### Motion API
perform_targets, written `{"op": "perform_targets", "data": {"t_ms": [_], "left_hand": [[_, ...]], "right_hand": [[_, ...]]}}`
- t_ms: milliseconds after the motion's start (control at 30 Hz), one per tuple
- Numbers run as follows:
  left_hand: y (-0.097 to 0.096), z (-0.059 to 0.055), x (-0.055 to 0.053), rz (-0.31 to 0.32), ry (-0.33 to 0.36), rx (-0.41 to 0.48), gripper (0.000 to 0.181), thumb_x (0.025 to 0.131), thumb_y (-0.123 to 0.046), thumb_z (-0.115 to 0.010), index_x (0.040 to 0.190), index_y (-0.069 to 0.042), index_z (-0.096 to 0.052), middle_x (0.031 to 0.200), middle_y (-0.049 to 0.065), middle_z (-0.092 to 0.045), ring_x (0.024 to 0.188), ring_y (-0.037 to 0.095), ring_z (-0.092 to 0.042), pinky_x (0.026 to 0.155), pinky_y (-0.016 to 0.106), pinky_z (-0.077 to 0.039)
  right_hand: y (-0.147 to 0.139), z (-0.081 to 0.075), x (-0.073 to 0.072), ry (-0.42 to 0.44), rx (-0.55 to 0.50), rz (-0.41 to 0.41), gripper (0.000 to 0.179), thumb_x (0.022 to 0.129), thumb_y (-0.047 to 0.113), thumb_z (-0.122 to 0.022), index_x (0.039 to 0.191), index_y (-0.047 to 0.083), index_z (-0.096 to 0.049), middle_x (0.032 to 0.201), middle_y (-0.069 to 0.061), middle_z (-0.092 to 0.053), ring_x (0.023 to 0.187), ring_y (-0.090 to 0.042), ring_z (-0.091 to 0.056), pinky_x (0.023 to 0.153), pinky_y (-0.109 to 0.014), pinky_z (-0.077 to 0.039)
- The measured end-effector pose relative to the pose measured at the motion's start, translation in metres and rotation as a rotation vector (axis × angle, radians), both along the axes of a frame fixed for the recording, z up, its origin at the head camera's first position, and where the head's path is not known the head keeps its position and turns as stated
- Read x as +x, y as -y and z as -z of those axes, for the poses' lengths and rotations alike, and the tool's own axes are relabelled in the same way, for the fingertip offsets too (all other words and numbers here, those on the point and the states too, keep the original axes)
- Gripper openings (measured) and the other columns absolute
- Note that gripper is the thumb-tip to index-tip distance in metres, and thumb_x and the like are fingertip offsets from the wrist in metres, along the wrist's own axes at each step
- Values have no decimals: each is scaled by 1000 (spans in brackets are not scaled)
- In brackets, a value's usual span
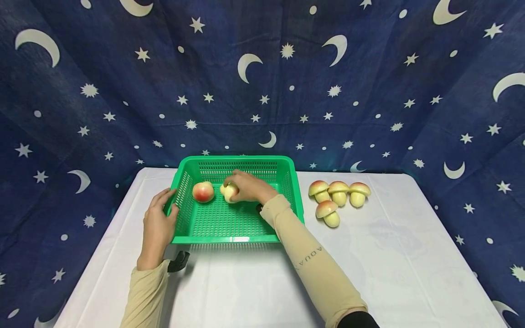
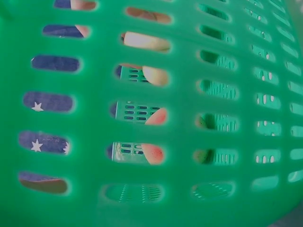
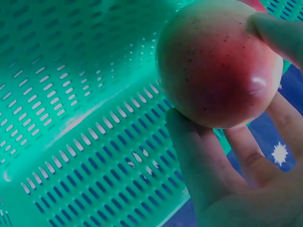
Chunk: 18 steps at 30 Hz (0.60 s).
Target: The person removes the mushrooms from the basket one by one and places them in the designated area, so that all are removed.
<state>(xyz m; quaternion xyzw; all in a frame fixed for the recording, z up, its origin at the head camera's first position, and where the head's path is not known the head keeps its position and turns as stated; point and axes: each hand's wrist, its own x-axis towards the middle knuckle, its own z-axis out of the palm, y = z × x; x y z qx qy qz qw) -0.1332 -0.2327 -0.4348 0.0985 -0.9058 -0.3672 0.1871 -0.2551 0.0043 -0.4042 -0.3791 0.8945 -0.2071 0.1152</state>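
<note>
My right hand (image 1: pixel 248 187) is inside the green basket (image 1: pixel 229 240), thumb and fingers around a mushroom (image 1: pixel 231 193). Its pale side shows in the head view; the right wrist view shows its speckled, red-centred cap (image 3: pixel 218 66) from close up. Left of it in the basket lies a red-and-cream rounded piece (image 1: pixel 203 192), its underside hidden. My left hand (image 1: pixel 159 222) touches the basket's left rim, fingers fairly straight and thumb apart. The slotted basket wall (image 2: pixel 184 137) fills the left wrist view.
On the white tablecloth (image 1: pixel 393 255), right of the basket, several mushrooms with reddish caps lie together: three in a row (image 1: pixel 338 193) and one mushroom (image 1: pixel 328 213) in front. A dark blue curtain (image 1: pixel 369 68) with moons and stars hangs behind the table.
</note>
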Motion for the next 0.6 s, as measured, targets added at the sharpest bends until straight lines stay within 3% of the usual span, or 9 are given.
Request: {"op": "perform_targets", "data": {"t_ms": [600], "left_hand": [[0, -1, 1, 2, -6, -4, 43, 94, -2, -53, 137, -3, -59, 147, 16, -50, 135, 41, -46, 106, 61, -36]], "right_hand": [[-12, -27, 17, -102, -95, -30, 35, 87, 15, -74, 121, 13, -70, 107, -4, -57, 86, -14, -53, 75, -24, -45]]}}
